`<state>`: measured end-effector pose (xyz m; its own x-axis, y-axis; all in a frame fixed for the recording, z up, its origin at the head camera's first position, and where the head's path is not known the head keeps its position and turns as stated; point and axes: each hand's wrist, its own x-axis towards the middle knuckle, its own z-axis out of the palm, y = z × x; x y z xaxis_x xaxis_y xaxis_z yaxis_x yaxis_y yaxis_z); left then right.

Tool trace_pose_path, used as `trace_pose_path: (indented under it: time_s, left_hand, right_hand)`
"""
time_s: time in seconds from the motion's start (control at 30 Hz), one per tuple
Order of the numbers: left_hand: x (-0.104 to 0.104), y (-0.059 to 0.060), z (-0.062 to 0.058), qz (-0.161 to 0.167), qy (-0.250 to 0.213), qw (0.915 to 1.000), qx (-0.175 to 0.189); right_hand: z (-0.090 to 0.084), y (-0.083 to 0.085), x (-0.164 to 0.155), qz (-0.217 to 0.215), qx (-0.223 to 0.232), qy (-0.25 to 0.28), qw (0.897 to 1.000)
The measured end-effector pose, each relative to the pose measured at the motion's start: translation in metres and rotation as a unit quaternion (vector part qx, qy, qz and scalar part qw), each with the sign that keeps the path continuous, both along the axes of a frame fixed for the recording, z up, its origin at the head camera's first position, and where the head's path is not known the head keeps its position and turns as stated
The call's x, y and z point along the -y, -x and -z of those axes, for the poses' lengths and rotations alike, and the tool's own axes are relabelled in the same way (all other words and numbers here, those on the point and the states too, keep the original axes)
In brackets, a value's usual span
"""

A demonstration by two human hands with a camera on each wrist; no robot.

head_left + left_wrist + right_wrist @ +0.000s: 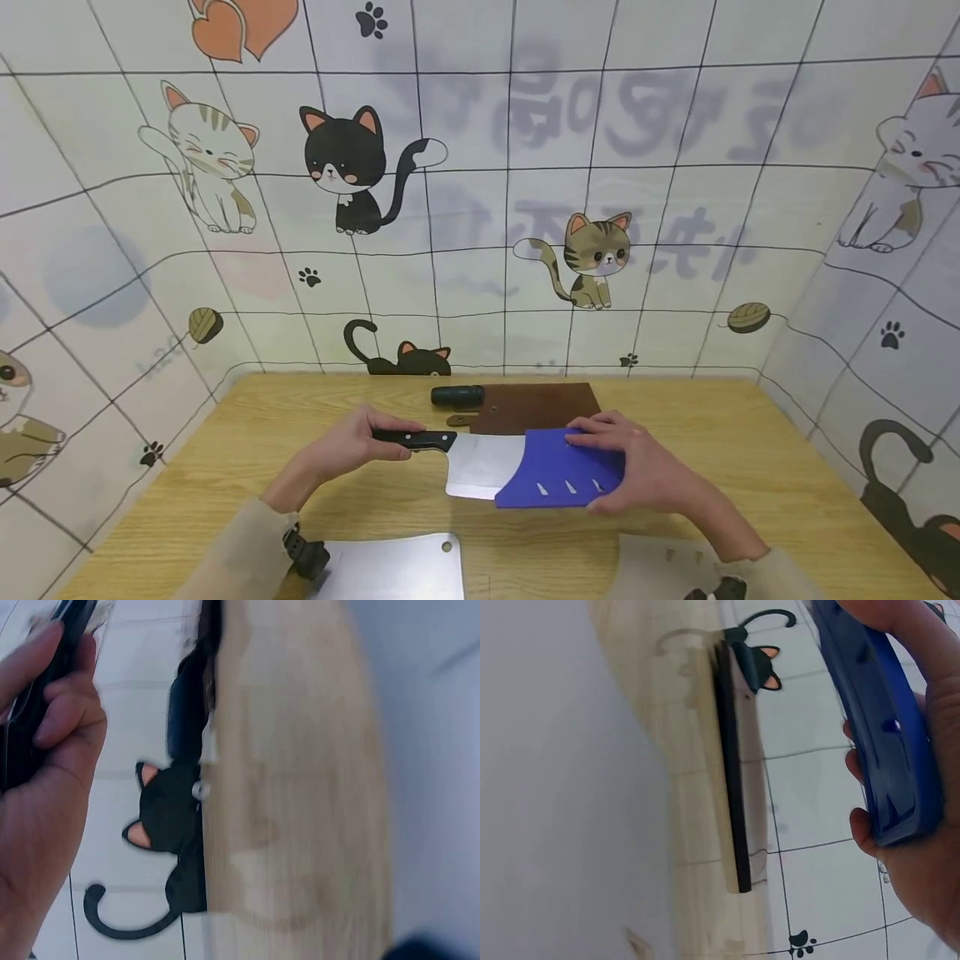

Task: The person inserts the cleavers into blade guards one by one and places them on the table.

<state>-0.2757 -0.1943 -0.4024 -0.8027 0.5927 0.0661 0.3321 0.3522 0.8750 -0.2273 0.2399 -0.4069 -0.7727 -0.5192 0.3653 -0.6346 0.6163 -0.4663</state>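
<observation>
Black and riveted, the handle of a cleaver (482, 467) is gripped by my left hand (352, 446); the left wrist view shows my fingers (69, 712) around it. My right hand (648, 467) holds a blue blade cover (558, 479) with several slits along its lower side, thumb below and fingers over the top. The cover hides the far end of the blade, while the part next to the handle is bare. Both are held level above the wooden table. In the right wrist view the cover (889, 735) is seen along its edge.
Behind the cleaver, a brown flat piece (536, 407) lies beside a dark green handle (457, 396). At the near left is a silvery flat plate (390, 571) with a round corner hole. A whitish sheet (652, 571) with small slits lies near right. Cat-patterned walls (480, 208) enclose the table.
</observation>
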Motion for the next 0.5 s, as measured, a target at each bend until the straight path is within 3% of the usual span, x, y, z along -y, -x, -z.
trace_pose_path:
  time_s: [0.27, 0.5]
  left_hand:
    - [-0.0095, 0.0002, 0.0049, 0.015, -0.021, 0.9997, -0.004]
    - [-0.011, -0.002, -0.0016, 0.043, -0.006, 0.999, -0.007]
  right_hand:
    - [0.0015, -0.0005, 0.0041, 0.02, 0.018, 0.0, 1.0]
    - [0.002, 0.0002, 0.0088, -0.042, 0.021, 0.009, 0.999]
